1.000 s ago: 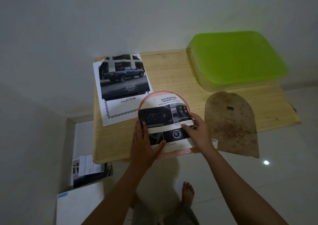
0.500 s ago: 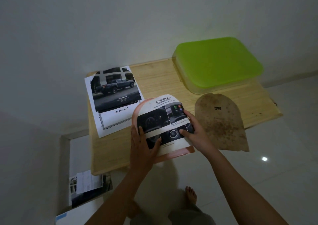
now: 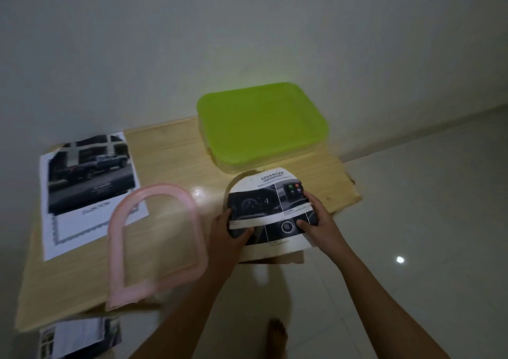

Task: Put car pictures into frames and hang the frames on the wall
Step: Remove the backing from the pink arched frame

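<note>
An arch-shaped car picture [image 3: 270,207] showing a dashboard and the word ADVANCED lies over a brown arched backing board [image 3: 275,258] at the front right of the wooden table [image 3: 170,160]. My left hand [image 3: 229,231] pinches the picture's left edge with the thumb on top. Over on the right edge, my right hand [image 3: 316,218] holds the picture the same way. A pink arched frame [image 3: 189,221] lies flat to their left, with the table showing through it. A rectangular printed sheet with a dark pickup truck [image 3: 88,182] lies at the table's left, partly under the frame's top.
A container with a lime-green lid [image 3: 261,123] stands at the back right of the table against the white wall. Another printed brochure [image 3: 79,336] lies on the floor below the table's front left. My bare foot [image 3: 277,334] stands on the white tiles.
Both hands have carried the arched picture right, off the pink frame and onto the brown backing board. The frame now lies bare on the table.
</note>
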`<state>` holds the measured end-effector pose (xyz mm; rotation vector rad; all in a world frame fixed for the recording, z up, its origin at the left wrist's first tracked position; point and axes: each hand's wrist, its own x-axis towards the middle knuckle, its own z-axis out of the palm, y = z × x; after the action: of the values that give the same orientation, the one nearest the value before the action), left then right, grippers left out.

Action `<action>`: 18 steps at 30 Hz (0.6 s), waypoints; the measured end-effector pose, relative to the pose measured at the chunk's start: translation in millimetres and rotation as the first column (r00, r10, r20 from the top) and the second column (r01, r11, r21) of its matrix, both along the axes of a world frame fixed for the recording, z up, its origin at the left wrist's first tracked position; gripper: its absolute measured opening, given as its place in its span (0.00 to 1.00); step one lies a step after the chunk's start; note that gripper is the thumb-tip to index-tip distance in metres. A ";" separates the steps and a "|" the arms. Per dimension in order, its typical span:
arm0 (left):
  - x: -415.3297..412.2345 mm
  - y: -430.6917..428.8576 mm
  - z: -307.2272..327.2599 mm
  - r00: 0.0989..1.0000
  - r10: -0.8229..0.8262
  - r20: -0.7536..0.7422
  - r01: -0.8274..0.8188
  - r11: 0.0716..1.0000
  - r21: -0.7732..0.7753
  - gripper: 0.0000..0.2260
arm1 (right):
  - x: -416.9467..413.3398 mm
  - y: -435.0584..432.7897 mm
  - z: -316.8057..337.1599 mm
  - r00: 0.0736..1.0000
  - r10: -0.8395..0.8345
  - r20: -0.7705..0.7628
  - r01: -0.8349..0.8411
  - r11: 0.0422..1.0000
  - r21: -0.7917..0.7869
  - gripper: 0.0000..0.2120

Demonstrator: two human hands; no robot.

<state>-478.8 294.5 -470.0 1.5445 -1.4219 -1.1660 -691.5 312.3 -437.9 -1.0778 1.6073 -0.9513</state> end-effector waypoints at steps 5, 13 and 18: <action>-87.5 -8.4 -19.2 1.000 -0.005 0.001 0.005 0.995 0.100 0.30 | -80.0 -8.7 -6.2 0.981 -0.067 -0.184 0.079 0.995 0.062 0.31; -145.3 -43.0 -36.8 0.995 -0.076 -0.060 0.086 0.976 0.199 0.33 | -146.9 -42.5 -21.4 0.914 -0.080 -0.397 0.104 0.994 0.038 0.29; -158.8 -59.1 -51.5 0.994 -0.107 0.015 0.102 0.972 0.212 0.36 | -159.5 -56.9 -29.3 0.886 -0.094 -0.454 0.136 0.989 0.061 0.25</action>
<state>-637.6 235.4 -521.5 1.6504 -1.4499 -1.4023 -851.0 255.5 -467.2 -1.2104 2.0936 -0.7237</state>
